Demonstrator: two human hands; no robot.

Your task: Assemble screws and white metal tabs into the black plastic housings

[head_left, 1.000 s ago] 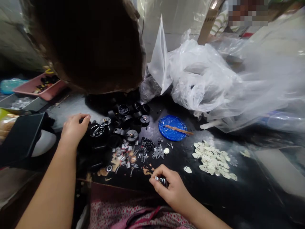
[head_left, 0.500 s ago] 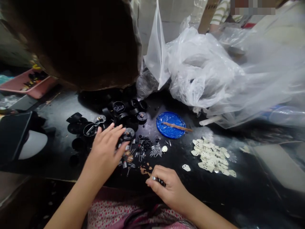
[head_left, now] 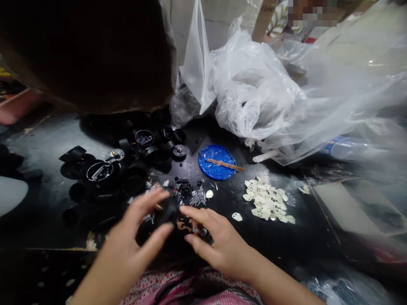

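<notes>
In the head view my left hand [head_left: 140, 228] grips a round black plastic housing [head_left: 167, 210] between thumb and fingers; motion blurs it. Close on its right, my right hand [head_left: 219, 241] curls around a small dark-and-silver tool [head_left: 202, 231], whose kind I cannot make out. Its index fingertip is at the housing's edge; whether it touches I cannot tell. Behind the hands lie small grey pins [head_left: 198, 196] and a heap of tiny black parts [head_left: 182, 186]. More round black housings [head_left: 100, 171] spread to the left, one with a metal rim.
A blue lid [head_left: 211, 169] smeared with grease carries a brown stick [head_left: 225, 164]. Flat cream plates [head_left: 267, 199] are heaped at right. Clear plastic bags [head_left: 254, 89] crowd the back, and a large dark container [head_left: 85, 55] overhangs the back left. Beyond, a striped sleeve [head_left: 278, 19] shows.
My left hand has picked up a black housing from the group and brought it nearer to me, beside my right hand. The right hand keeps its tool. The view has shifted right.
</notes>
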